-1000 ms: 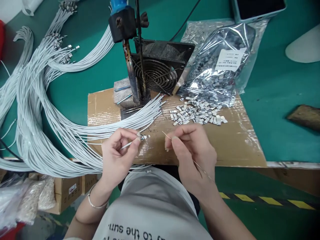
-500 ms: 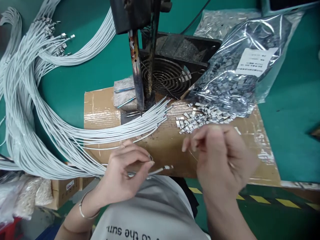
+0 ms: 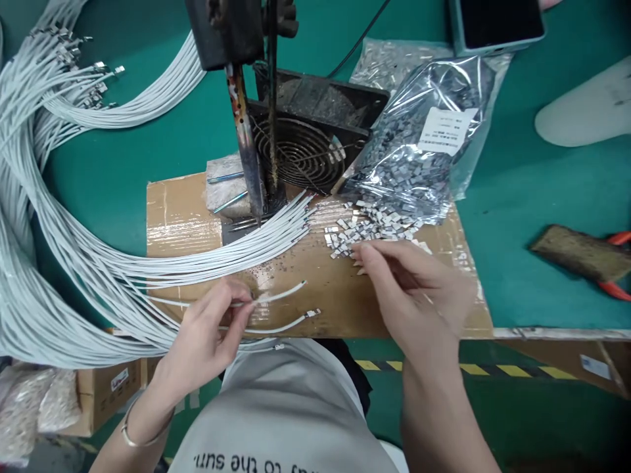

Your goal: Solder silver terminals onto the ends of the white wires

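Between thumb and forefinger, my left hand (image 3: 211, 328) pinches a white cable (image 3: 283, 291) whose bare end points right. Below it lies another white cable (image 3: 276, 327) with a small metal connector (image 3: 312, 313) on its tip. My right hand (image 3: 419, 289) is at the near edge of a loose pile of small metal connectors (image 3: 374, 226), its fingertips closed together. Whatever sits between those fingertips is too small to make out. A thick bundle of white cables (image 3: 211, 266) runs across the cardboard (image 3: 340, 309), ends toward the pile.
A soldering iron (image 3: 249, 157) hangs tip-down over the bundle, before a black fan (image 3: 300, 154). Behind the pile lies a plastic bag of connectors (image 3: 394, 157). A phone (image 3: 497, 23) and red-handled tool (image 3: 614, 263) are to the right. More cables (image 3: 29, 263) fill the left.
My left hand has taken hold of a cable from the front of the bundle and drawn it nearer. My right hand has moved to the connector pile. The view has shifted right.
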`<action>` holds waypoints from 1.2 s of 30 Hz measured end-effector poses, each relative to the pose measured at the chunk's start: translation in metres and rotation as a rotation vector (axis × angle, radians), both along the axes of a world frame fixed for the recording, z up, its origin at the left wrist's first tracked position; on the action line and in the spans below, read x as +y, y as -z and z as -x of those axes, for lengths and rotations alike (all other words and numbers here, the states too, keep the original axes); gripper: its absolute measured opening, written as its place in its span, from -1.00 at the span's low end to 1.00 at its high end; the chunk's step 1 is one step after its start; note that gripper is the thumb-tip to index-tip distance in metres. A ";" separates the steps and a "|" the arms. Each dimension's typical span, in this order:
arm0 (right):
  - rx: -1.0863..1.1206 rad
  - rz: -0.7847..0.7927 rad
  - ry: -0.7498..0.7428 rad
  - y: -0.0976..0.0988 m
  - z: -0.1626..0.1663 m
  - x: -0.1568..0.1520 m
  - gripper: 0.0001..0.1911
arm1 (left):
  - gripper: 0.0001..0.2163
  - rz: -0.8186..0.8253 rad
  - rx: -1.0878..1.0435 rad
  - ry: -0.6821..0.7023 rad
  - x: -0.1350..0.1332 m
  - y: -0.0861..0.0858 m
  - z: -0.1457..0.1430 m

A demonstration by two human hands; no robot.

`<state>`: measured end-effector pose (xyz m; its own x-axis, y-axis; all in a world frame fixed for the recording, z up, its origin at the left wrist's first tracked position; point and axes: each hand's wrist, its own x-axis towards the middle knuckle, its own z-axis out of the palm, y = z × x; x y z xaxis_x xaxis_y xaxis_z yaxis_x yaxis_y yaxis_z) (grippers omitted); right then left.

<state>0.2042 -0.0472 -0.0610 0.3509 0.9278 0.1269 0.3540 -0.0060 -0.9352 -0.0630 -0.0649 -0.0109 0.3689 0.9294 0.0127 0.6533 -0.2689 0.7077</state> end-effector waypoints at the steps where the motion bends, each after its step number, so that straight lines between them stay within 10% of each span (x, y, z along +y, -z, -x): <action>1: -0.043 -0.012 -0.018 0.000 0.000 0.000 -0.91 | -0.82 0.076 -0.047 0.027 0.000 -0.004 -0.002; 11: -0.571 -0.203 -0.142 0.010 0.004 0.003 -0.89 | -0.95 0.446 -0.480 -0.198 0.008 -0.001 -0.038; 19: -0.654 -0.293 -0.200 0.011 -0.001 0.006 -0.89 | -0.92 0.178 -0.324 -0.189 0.003 0.006 -0.041; 27: -0.495 -0.206 -0.119 0.008 0.005 0.006 -0.86 | -0.88 -0.259 -0.136 0.109 0.007 -0.002 -0.043; 36: 0.060 0.097 -0.051 -0.001 0.014 -0.010 -0.93 | -0.83 0.608 -0.613 -0.268 0.007 0.002 -0.038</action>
<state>0.1905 -0.0571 -0.0602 0.3068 0.9516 0.0157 0.2996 -0.0809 -0.9506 -0.0247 -0.0584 -0.0132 0.2296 0.8936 -0.3857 0.1016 0.3722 0.9226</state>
